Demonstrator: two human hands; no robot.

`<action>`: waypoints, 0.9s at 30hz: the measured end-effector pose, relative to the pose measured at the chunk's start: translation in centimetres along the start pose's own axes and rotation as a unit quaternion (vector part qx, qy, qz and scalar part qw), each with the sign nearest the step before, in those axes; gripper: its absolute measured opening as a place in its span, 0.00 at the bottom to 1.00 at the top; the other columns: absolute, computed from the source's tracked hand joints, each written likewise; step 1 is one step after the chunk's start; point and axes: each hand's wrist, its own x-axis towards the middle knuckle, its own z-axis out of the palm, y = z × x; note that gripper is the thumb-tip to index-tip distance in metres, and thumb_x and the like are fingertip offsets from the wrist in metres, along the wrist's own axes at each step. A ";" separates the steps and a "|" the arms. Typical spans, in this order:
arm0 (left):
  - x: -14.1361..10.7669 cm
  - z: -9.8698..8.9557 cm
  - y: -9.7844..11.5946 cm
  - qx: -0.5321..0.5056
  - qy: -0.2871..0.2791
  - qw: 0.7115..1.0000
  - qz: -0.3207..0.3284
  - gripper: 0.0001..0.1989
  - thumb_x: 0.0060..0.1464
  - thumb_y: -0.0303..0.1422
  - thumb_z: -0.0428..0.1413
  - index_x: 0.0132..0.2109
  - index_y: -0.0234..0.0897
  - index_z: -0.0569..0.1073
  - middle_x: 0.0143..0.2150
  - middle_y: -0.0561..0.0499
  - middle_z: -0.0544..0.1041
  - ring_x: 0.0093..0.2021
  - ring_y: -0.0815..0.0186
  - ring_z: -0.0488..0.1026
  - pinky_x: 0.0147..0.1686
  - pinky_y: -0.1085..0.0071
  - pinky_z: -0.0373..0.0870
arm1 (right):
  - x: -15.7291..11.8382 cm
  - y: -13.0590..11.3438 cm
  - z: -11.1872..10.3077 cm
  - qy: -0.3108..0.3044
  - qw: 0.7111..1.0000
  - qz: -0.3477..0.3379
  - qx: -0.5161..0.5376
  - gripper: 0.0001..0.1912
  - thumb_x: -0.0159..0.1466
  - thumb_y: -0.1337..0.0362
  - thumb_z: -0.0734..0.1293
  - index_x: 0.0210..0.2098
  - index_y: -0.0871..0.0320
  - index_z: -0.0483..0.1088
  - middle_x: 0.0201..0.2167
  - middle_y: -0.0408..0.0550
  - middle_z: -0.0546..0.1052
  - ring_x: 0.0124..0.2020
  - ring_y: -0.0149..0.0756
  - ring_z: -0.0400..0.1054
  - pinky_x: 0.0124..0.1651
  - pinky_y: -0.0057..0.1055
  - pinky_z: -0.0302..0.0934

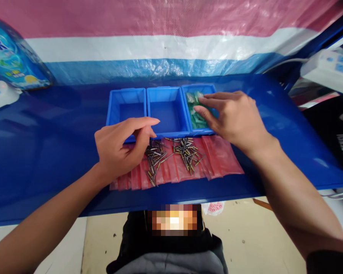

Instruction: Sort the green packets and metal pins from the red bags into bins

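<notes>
My left hand (118,146) hovers over the near edge of the blue bins, its index finger stretched out and its thumb bent close beneath. Nothing shows in it. Below its fingers lies a pile of rivets (156,154) on overlapping red plastic bags (227,161). A second pile of rivets (187,152) rests beside it. Over the right blue bin (198,86) is my right hand (236,118), thumb and index finger apart, close to small green plastic packets (196,118) inside. I see no packet gripped; its other fingers are partly hidden.
The middle bin (167,110) and left bin (128,104) stand in a row with the right one on the blue table (45,152). A blue detergent bag (17,57) stands at the back left. At right are a white device (328,68) and black cloth (328,125).
</notes>
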 end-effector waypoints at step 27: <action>1.7 -1.8 -5.2 0.082 -0.284 0.942 0.157 0.10 0.74 0.39 0.58 0.53 0.42 0.82 0.66 0.49 0.80 0.71 0.51 0.75 0.64 0.51 0.85 | -2.4 -5.5 1.4 -0.047 0.901 -0.423 0.088 0.15 0.80 0.70 0.59 0.52 0.62 0.79 0.47 0.54 0.83 0.44 0.38 0.76 0.42 0.34 0.72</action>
